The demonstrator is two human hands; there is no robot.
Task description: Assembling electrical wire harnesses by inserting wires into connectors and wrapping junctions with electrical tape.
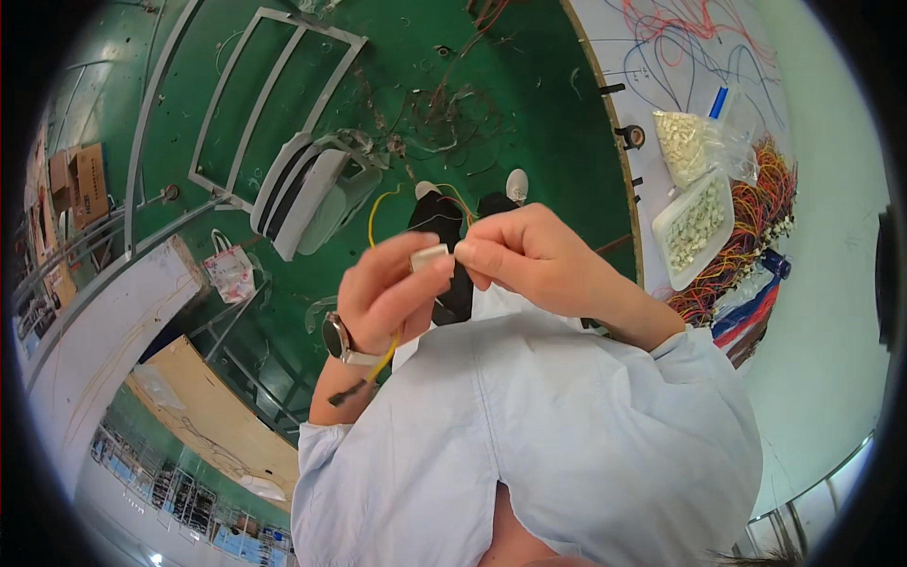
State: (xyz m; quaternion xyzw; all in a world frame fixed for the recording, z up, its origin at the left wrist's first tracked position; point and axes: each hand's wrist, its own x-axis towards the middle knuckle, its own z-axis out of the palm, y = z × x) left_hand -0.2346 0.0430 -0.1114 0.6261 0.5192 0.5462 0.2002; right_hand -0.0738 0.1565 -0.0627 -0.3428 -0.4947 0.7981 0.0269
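Between the thumb and fingers of my left hand [383,293] is a small white plastic connector [430,257]. My right hand [529,257] is closed in a pinch right beside the connector's right side; it looks to be on a thin wire, mostly hidden by the fingertips. A yellow wire [374,210] loops up behind my left hand, and a yellow wire [387,357] with a dark end piece [348,393] hangs by my left wrist. Thin wires also show above my right fingers.
At the right, a table holds a white tray [673,255] of small pale connectors, a clear bag [682,142] of cream pieces and bundled coloured wires [777,189]. A grey metal frame [274,85] and grey-white chair-like object [302,198] stand left on the green floor, where loose wires [453,118] lie.
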